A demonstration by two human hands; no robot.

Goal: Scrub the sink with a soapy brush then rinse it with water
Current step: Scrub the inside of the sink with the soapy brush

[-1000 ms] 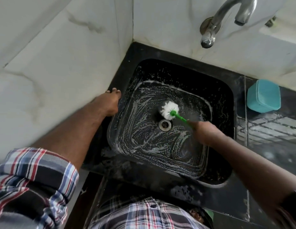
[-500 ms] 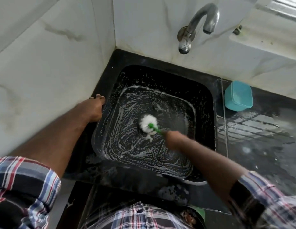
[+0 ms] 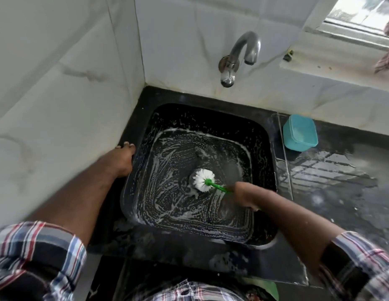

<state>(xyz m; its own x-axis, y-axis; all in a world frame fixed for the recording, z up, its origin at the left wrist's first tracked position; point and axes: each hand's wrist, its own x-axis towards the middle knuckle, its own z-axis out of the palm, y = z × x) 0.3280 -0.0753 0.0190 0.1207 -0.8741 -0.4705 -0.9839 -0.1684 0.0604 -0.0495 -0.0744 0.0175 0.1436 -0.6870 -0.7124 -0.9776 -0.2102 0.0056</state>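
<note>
Scrubbing is in full swing: the right hand (image 3: 245,195) grips the green-handled brush (image 3: 204,176), its white bristles down on the sudsy floor of the black sink (image 3: 263,153). The left hand (image 3: 121,159) rests on the sink's left rim. Next comes rinsing, which calls for opening the dry tap (image 3: 243,53).

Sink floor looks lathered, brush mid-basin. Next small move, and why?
Probably sweep the brush up the far wall of the sink: the floor carries dense suds streaks, the far wall only specks. The right hand already grips the green handle, the left hand rests on the rim, and the tap is dry.
</note>
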